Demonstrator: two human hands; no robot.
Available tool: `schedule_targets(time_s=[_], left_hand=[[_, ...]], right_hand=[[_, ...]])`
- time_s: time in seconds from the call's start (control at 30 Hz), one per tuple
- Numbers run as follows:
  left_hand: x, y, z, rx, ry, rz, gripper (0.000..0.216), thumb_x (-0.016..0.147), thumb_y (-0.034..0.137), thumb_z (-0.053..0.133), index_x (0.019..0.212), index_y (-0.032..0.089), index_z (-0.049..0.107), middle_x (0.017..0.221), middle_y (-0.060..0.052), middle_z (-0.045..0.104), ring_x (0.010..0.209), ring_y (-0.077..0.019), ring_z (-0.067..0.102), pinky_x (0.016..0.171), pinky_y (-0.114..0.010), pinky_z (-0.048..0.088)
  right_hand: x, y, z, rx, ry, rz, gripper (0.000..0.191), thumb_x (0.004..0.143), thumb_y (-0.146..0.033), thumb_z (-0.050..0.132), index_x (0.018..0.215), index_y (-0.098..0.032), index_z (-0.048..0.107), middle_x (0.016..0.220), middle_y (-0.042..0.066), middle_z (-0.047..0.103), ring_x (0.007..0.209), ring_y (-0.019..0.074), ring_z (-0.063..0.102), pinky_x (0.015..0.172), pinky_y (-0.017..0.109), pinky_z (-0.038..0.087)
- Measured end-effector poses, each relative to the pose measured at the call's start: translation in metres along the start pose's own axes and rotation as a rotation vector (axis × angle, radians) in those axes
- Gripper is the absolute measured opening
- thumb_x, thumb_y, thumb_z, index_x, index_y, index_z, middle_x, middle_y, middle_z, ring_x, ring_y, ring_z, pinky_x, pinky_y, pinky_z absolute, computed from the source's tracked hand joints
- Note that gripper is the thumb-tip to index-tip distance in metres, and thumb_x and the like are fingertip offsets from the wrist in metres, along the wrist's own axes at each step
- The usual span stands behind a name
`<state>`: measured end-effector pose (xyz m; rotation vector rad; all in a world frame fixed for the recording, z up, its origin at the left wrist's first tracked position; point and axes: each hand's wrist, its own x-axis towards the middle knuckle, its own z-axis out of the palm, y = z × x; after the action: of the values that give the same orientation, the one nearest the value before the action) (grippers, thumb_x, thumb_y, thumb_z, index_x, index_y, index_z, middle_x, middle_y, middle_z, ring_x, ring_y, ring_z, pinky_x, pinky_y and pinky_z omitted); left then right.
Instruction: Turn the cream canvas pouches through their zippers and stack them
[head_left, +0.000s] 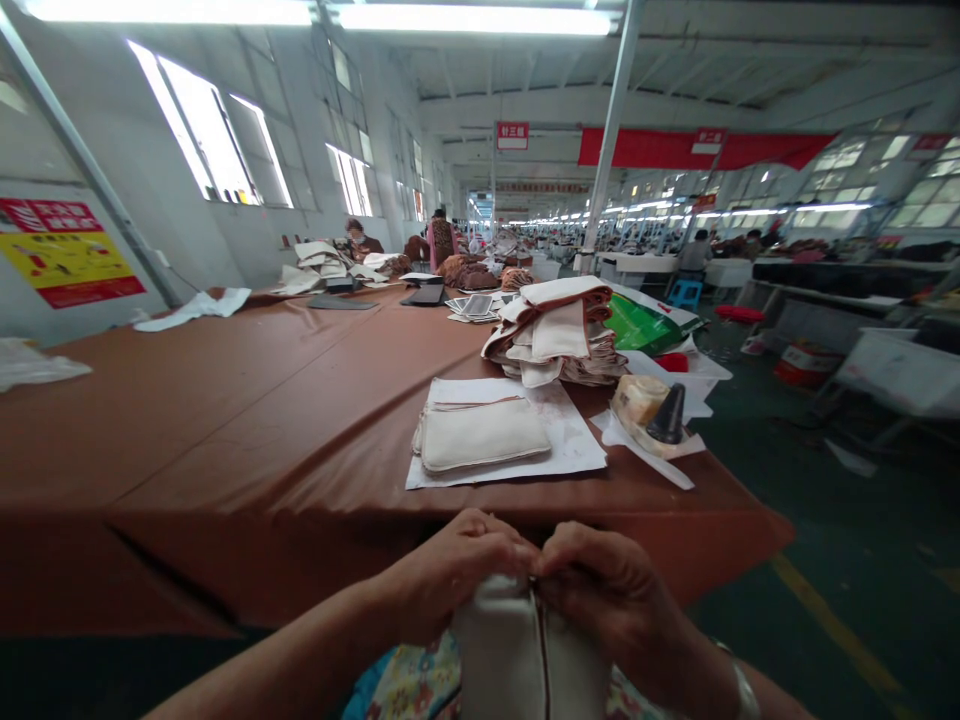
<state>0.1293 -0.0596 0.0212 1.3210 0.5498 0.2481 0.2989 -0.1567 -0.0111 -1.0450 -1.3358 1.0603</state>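
Close to my body, a cream leather piece (501,650) with a dark seam or slit down its middle lies over my lap. My left hand (469,560) pinches its far edge from the left. My right hand (611,590) grips the same edge from the right, so the fingertips of both hands almost meet at the top of the dark line. Whether anything small sits between the fingertips is hidden. Just past the table edge, a stack of cream leather pieces (484,435) rests on a white paper sheet (581,450).
A tall pile of cream leather pieces (559,330) stands behind the paper on the brown-covered table (247,400). To its right are a tape roll (640,398), a black cone (667,415) and a green bag (637,325). Other people sit and stand farther back.
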Motion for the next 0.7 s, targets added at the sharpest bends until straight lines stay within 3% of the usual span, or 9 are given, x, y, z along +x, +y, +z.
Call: schedule_targets(time_s=[0.13,0.23,0.37,0.43,0.53,0.63,0.7], left_hand=[[-0.007,0.003,0.002,-0.044,-0.062,-0.043,0.046,0.083,0.054,0.065,0.077,0.008,0.070,0.069,-0.005,0.057,0.054,-0.0102,0.041,0.050,-0.023,0.029],[-0.008,0.005,0.000,-0.039,-0.167,-0.042,0.043,0.080,0.051,0.072,0.073,0.009,0.069,0.062,0.001,0.051,0.051,-0.0066,0.032,0.049,-0.021,0.027],[-0.010,0.011,-0.006,0.094,-0.278,0.014,0.046,0.083,0.054,0.068,0.071,0.010,0.066,0.060,0.004,0.043,0.052,-0.0066,0.026,0.047,-0.019,0.023],[-0.012,0.014,-0.009,0.241,-0.297,0.050,0.049,0.087,0.056,0.062,0.071,0.010,0.063,0.059,0.004,0.038,0.054,-0.0074,0.024,0.046,-0.020,0.020],[-0.016,0.018,-0.013,0.437,-0.264,0.041,0.049,0.090,0.057,0.056,0.071,0.012,0.057,0.059,0.005,0.034,0.054,-0.0080,0.025,0.046,-0.021,0.020],[-0.018,0.021,-0.012,0.512,-0.266,0.032,0.044,0.091,0.053,0.055,0.074,0.012,0.057,0.061,0.005,0.036,0.054,-0.0083,0.028,0.047,-0.020,0.022],[-0.018,0.021,-0.011,0.532,-0.270,0.064,0.037,0.090,0.047,0.056,0.077,0.012,0.059,0.064,0.004,0.040,0.056,-0.0087,0.031,0.049,-0.020,0.025]], right_hand=[[-0.006,-0.007,-0.004,-0.297,-0.046,-0.195,0.014,0.094,-0.025,0.055,0.084,-0.020,0.063,0.075,0.001,0.053,0.065,0.0140,0.048,0.061,0.027,0.038],[-0.008,-0.009,-0.004,-0.485,-0.049,-0.272,0.014,0.095,-0.022,0.050,0.083,-0.021,0.059,0.073,0.001,0.051,0.064,0.0146,0.048,0.060,0.027,0.037],[-0.013,-0.007,-0.001,-0.566,-0.059,-0.417,0.011,0.091,-0.012,0.048,0.088,-0.021,0.053,0.074,0.000,0.051,0.065,0.0139,0.047,0.059,0.026,0.034],[-0.018,-0.008,-0.001,-0.589,-0.039,-0.366,0.012,0.086,-0.011,0.053,0.090,-0.022,0.051,0.075,-0.001,0.052,0.063,0.0125,0.046,0.058,0.025,0.032],[-0.026,-0.014,-0.005,-0.497,-0.040,-0.152,0.021,0.083,-0.021,0.062,0.100,-0.022,0.051,0.078,-0.002,0.052,0.064,0.0122,0.045,0.057,0.025,0.031],[-0.026,-0.025,-0.007,-0.254,-0.061,0.031,0.023,0.095,-0.039,0.049,0.107,-0.020,0.054,0.079,-0.001,0.050,0.065,0.0120,0.043,0.056,0.023,0.032],[-0.021,-0.030,-0.007,-0.178,-0.057,0.105,0.036,0.101,-0.044,0.038,0.098,-0.017,0.061,0.077,0.000,0.050,0.065,0.0110,0.041,0.056,0.023,0.031]])
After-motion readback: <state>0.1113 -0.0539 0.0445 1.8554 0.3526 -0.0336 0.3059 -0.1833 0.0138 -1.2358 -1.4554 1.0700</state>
